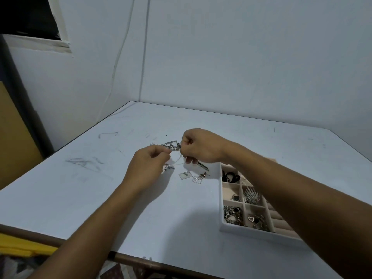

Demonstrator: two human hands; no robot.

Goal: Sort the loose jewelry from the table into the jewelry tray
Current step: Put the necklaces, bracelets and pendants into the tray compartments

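- While both hands hover over the middle of the table (80, 188), they're each pinching the same tangle of silver chains (171, 145). The left hand (149, 168) has its fingers curled in on the thin end, and the right hand (201, 147) is balled up tight on the chunky-link end.
- So the tangle sits right between the two hands, with a thin strand (179, 161) drooping from one to the other. Can't really tell if any of it is touching the table.
- A dark long piece (203, 167) pokes out from under the right hand. No idea whether it's gripped or just lying there.
- Loose stuff on the table, just on the near side of the hands: a small square pendant (185, 175), a little pale chain bundle (198, 179) right beside it, and a tiny silver bit (169, 167) by the left hand's fingertips.
- The jewelry tray (222, 206) is over toward the near right corner, well apart from the left hand. The right forearm crosses above its far and right parts.
- What I can make out in the tray's compartments: a black cord thing (231, 177) at the far end, a spiky silver piece (250, 195) in the middle, a heap of chunky chain (231, 215) in the near left one, and a heart pendant (251, 218) next to that. The strip along the right looks like ring slots (279, 218).
- The table is white with pencil-ish scribbles (84, 162) toward its left edge.
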